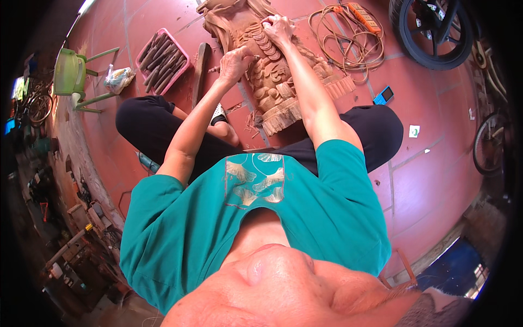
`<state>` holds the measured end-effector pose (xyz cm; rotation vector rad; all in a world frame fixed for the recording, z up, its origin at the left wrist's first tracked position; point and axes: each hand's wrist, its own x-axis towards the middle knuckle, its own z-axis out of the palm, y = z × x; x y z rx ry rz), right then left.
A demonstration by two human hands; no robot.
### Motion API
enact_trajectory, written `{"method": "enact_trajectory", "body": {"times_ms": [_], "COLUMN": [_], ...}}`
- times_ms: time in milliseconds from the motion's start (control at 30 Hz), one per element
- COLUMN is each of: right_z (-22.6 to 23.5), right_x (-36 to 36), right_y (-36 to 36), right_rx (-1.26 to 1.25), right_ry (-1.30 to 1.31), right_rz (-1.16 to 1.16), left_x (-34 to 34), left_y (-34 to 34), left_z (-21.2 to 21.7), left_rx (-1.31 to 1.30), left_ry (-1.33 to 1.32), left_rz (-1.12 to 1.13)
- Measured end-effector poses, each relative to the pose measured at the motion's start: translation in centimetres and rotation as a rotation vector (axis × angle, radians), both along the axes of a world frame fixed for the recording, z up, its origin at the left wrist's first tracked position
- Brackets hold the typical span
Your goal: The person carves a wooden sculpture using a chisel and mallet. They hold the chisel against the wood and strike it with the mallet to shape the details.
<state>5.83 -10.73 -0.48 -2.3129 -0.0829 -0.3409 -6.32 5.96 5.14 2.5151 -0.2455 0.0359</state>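
A large brown wood carving (269, 90) with deep relief lies on the floor before my crossed legs. My left hand (235, 65) is closed at its left side. A short brown end, like a tool handle, pokes out beside that hand; the rest is hidden in the fingers. Farther up, my right hand (279, 30) rests on the carving's upper part with its fingers bent inward. Whatever those fingers may pinch is too small to make out. Wood chips lie by the carving's lower left edge.
Left of the carving are a long wooden bar (201, 73), a pink basket (187, 64) of dark brown sticks, a plastic bag (118, 79) and a green chair (70, 72). To the right lie a coiled cord with an orange power strip (364, 18), a blue phone (383, 96) and a wheel (460, 38).
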Motion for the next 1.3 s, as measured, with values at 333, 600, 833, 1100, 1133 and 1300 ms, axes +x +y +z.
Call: {"method": "enact_trajectory", "body": {"times_ms": [333, 600, 833, 1100, 1133, 1300], "right_z": [0.1, 0.2, 0.0, 0.2, 0.2, 0.1], "right_x": [0.2, -0.1, 0.0, -0.3, -0.3, 0.1], "right_y": [0.0, 0.5, 0.1, 0.3, 0.3, 0.2], "right_rx": [-0.061, -0.092, -0.107, -0.091, -0.098, -0.105], "right_ry": [-0.021, -0.083, -0.082, -0.06, -0.058, -0.054], "right_rz": [-0.029, -0.063, -0.068, -0.07, -0.077, -0.071], "left_x": [2.1, 1.4, -0.7, 0.3, 0.1, -1.6], "left_y": [3.7, -1.0, -2.2, -1.9, -2.0, -2.5], "left_z": [-1.6, -3.0, -2.7, -2.6, -2.7, -3.3], "left_rx": [-0.31, -0.406, -0.301, -0.387, -0.396, -0.234], "left_ry": [-0.08, -0.294, -0.154, -0.23, -0.238, -0.201], "left_rz": [0.343, 0.37, 0.171, 0.343, 0.351, 0.188]}}
